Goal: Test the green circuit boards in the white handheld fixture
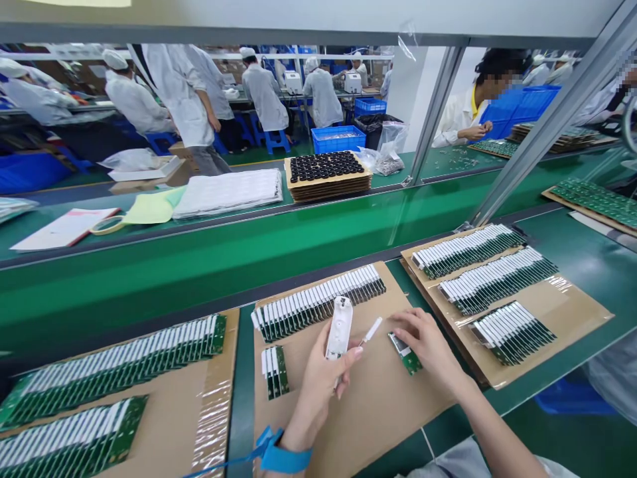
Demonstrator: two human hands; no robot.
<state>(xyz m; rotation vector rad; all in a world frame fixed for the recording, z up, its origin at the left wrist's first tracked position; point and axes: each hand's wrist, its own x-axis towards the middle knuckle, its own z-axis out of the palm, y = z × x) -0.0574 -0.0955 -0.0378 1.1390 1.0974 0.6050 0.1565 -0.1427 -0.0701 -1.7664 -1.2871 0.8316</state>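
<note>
My left hand (323, 372), with a blue wrist strap (286, 458) on its wrist, is closed around a long white plastic housing (340, 328), its hollow inside facing up. Near the thumb and fingertip of the same hand, a small white strip (372, 330) sticks out to the right. Over the cardboard sheet (343, 425), my right hand (423, 338) has its fingers closed on a green circuit board (411, 362) with a grey-white part on top; the fingertips partly hide it. Behind my left hand lies a row of white-topped boards (318, 302), with a short stack of boards (275, 372) to its left.
More board rows lie on a left cardboard sheet (174, 411) and a right cardboard stack (572, 312). A metal post (542, 113) rises at the right. Beyond the green partition, a shelf holds a tray of black round parts (328, 167). Co-workers sit and stand behind.
</note>
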